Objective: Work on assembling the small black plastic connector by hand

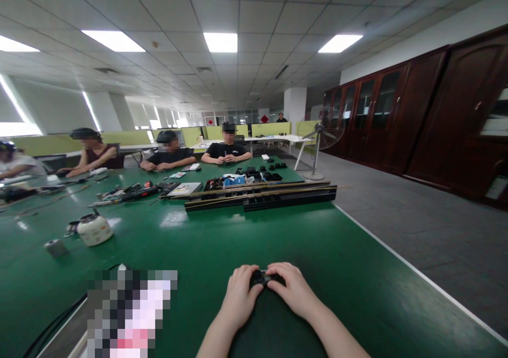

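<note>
Low over the green table (206,247), a small black object (260,278) sits between my two hands. Its kind is hard to make out, since fingers cover much of it. My left hand (242,289) grips its left end, thumb in front and fingers behind. On the other end, my right hand (291,286) is closed in the same way. A small part of the object shows in the gap between the fingertips.
Left of my arms lies a blurred-out device (135,310) with a cable. Beyond it stand a white patterned jar (94,229) and a grey roll (56,248). Long black rails (289,199) with thin rods cross the table ahead. Several people sit along the far side.
</note>
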The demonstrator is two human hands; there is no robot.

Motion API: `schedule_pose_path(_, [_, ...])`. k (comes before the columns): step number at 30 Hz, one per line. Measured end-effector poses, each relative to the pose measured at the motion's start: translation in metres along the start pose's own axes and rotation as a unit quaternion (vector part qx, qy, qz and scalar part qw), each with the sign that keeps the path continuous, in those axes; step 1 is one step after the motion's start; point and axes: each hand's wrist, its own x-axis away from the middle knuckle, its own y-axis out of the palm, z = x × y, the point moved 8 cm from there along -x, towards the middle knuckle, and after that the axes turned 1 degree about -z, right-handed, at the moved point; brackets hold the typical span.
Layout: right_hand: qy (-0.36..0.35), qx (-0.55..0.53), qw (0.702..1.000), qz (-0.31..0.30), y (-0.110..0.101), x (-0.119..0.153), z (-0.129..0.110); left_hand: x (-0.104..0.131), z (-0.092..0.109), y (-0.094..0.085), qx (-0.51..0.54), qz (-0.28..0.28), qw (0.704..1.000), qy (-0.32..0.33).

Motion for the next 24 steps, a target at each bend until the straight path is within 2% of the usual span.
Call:
schedule_pose_path(7, [0.047,-0.073,0.996,0.024,-0.005,-0.002,0.010,0.002,-0.001,-0.001,0.012,0.006,1.000,-0.007])
schedule_pose_path(10, [0.045,-0.126,0.991,0.031,-0.006,-0.004,0.013,0.002,0.000,-0.002,0.018,0.013,1.000,-0.002])
schedule_pose_path(18, [0.065,-0.218,0.969,0.100,-0.008,-0.010,0.036,0.002,0.000,-0.002,0.022,0.009,1.000,0.004])
schedule_pose_path(24, [0.073,-0.274,0.949,0.138,-0.010,-0.010,0.044,0.003,0.003,-0.002,0.009,0.001,1.000,0.000])
